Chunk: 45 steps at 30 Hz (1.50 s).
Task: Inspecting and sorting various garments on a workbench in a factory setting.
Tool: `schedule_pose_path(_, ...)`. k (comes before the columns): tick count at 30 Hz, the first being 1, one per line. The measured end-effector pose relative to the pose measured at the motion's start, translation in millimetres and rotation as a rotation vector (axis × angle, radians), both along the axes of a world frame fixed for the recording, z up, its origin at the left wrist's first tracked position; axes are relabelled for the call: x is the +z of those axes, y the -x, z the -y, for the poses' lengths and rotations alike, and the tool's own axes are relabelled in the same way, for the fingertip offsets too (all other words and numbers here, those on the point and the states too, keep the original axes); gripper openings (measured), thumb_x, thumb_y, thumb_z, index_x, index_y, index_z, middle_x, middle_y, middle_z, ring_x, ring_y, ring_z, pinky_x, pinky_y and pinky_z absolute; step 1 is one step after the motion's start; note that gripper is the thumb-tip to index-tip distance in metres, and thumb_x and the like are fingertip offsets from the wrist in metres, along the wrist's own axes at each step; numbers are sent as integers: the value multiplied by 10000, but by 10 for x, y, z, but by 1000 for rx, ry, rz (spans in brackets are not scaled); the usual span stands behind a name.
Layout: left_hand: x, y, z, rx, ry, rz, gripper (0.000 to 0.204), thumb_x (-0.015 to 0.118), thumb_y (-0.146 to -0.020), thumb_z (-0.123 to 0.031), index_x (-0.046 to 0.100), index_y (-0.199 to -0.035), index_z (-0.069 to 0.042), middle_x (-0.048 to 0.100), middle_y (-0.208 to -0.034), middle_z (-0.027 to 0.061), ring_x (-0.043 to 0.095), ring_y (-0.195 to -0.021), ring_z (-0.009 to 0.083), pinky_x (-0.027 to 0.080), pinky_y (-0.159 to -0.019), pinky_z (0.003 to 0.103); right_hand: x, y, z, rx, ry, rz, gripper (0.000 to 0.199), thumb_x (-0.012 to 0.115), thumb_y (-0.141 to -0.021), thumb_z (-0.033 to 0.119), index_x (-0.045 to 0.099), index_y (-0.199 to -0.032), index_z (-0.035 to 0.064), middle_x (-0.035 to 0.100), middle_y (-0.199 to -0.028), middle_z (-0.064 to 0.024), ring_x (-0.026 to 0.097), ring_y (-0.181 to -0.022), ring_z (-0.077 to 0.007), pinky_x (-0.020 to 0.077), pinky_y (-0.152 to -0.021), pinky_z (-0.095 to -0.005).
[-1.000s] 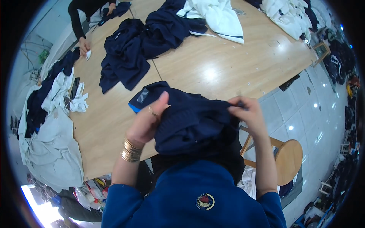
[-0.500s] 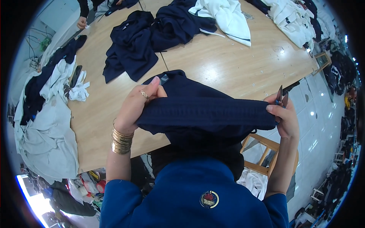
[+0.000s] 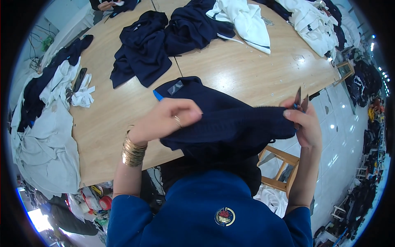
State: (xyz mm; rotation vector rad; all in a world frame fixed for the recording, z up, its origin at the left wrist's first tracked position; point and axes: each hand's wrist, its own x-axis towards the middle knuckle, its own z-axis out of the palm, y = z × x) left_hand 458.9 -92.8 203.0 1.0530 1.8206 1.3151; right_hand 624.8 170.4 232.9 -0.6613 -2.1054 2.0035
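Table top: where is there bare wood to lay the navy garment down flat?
Bare wood lies on the table between the navy garment and the white garment, and left of the left hand toward the white cloths. The far edge, with the navy pile, is crowded.

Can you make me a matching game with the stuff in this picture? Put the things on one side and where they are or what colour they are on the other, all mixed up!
Things:
1. navy garment
2. snips
3. bangles
4. white garment

Places or colours:
A. gold, around the left wrist
B. lying at the far side of the wooden table
C. stretched between the left hand and the right hand
D. poking up from the right hand

Right pairs: 1-C, 2-D, 3-A, 4-B
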Motion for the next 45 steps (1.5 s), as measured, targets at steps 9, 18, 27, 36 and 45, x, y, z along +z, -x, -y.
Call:
schedule_pose_path(9, -69, -166, -173, -45, -145, 311, 186, 687, -768, -205, 590, -804, -50, 563, -704, -36, 467, -621, 17, 369, -562, 163, 255, 339, 85, 54, 50, -107, 181, 650, -678, 79, 619, -841, 7, 589, -730, -23, 521, -638, -69, 398, -583, -185)
schedule_pose_path(18, -76, -153, -26, -102, -147, 497, 165, 665, -784, -154, 613, -875, -26, 559, -709, -48, 464, -630, 8, 374, -565, 157, 296, 413, -3, 65, 18, -57, 162, 653, -679, 63, 623, -830, 11, 604, -781, -42, 540, -706, -89, 410, -673, -204)
schedule_pose_path(27, 70, -121, 132, 158, -441, 464, 234, 660, -759, -73, 583, -967, 2, 611, -864, -6, 535, -781, 39, 439, -707, 188, 932, 1498, 372, 238, -418, -547, 120, 625, -711, 110, 612, -821, 62, 557, -780, 34, 494, -720, -44, 357, -649, -179)
schedule_pose_path(36, -1104, 345, 908, 718, -174, 410, 259, 610, -815, -161, 590, -1016, 1, 621, -912, 31, 569, -818, 84, 457, -739, 233, -526, 2164, 748, 295, -979, -375, 254, 638, -698, 133, 555, -911, 23, 503, -794, -123, 514, -784, -284, 408, -677, -341)
schedule_pose_path(45, -1543, 915, 2351, 1376, 166, -276, 208, 614, -778, -154, 625, -955, -44, 626, -804, 80, 595, -749, 163, 469, -701, 278, -1983, 1616, -529, -13, -1070, 150, 436, 598, -726, 125, 508, -1129, -16, 461, -1066, -194, 489, -973, -333, 393, -852, -373)
